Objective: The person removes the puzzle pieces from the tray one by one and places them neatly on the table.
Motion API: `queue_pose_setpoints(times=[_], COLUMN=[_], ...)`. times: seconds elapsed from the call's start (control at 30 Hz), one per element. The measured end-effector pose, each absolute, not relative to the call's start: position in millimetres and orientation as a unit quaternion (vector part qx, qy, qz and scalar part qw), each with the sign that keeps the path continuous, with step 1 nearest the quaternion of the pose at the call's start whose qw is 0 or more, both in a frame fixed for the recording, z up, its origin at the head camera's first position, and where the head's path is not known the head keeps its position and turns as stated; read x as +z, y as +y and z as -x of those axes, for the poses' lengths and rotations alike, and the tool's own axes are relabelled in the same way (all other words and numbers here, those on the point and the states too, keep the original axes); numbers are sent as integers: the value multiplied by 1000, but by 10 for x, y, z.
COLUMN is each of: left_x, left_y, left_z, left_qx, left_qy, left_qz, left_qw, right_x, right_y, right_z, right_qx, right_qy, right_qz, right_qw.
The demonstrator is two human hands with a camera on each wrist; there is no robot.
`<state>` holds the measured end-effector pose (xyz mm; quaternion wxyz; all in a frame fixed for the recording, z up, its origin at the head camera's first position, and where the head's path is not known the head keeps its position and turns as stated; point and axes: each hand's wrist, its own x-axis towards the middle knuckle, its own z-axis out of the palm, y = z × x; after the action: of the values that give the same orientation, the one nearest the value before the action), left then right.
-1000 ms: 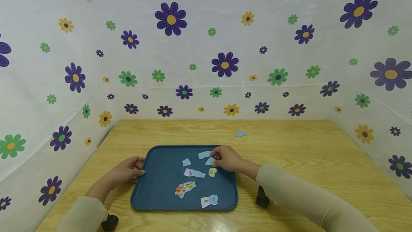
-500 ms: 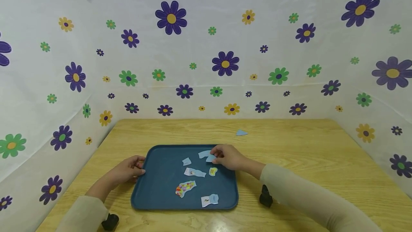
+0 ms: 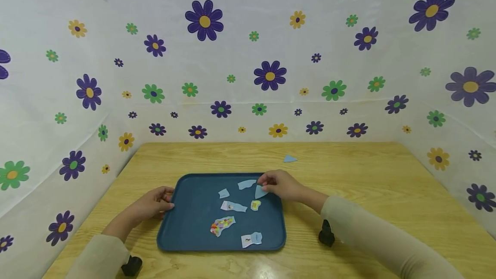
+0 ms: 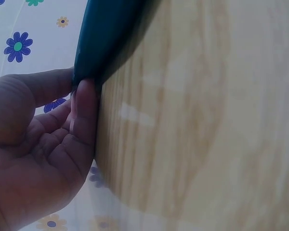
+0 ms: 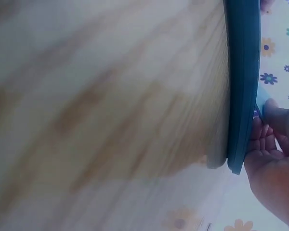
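A dark blue tray point(image 3: 190, 231) lies on the wooden table, bearing several torn paper pieces. My left hand point(image 3: 153, 206) grips the tray's left rim; in the left wrist view its thumb and index finger meet at the edge. Over the tray's back right corner, my right hand point(image 3: 284, 186) pinches a pale blue paper piece point(image 3: 260, 191) between thumb and fingers. Just left of that hand lies a pale blue strip point(image 3: 246, 184). A small yellow-printed piece point(image 3: 255, 205) sits nearer the front. The right wrist view shows the right hand point(image 5: 274, 154) close beside the tray's edge, the paper mostly hidden.
Other pieces on the tray are a small blue one point(image 3: 224, 193), a long printed one point(image 3: 234, 206), a multicoloured one point(image 3: 222, 226) and a white-and-blue one point(image 3: 252, 240). A blue triangular scrap point(image 3: 289, 159) lies on the table point(image 3: 348, 171) behind the tray. A flowered sheet point(image 3: 240, 55) hangs around.
My right hand has shifted slightly right and back, drawing the pale blue piece away from the strip beside it. The left hand stays at the tray's rim.
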<state>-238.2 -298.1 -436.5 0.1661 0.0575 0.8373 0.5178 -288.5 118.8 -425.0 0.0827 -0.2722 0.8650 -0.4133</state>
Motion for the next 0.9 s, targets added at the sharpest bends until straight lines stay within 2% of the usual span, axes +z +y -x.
queue_pose_setpoints(times=[0.43,0.9], left_x=[-4371,-4368], left_y=[-2980,-2987], left_z=[2375,2382], left_qx=[519,517], left_qy=[837,838], left_qz=[-52,-51], left_qw=[168,166], right_x=[-4187,-4109], right_y=[1320,1728], right_z=[2931,3099], right_qx=[-500,-553], right_qy=[847,823], right_qz=[146,52], right_qw=[110,117])
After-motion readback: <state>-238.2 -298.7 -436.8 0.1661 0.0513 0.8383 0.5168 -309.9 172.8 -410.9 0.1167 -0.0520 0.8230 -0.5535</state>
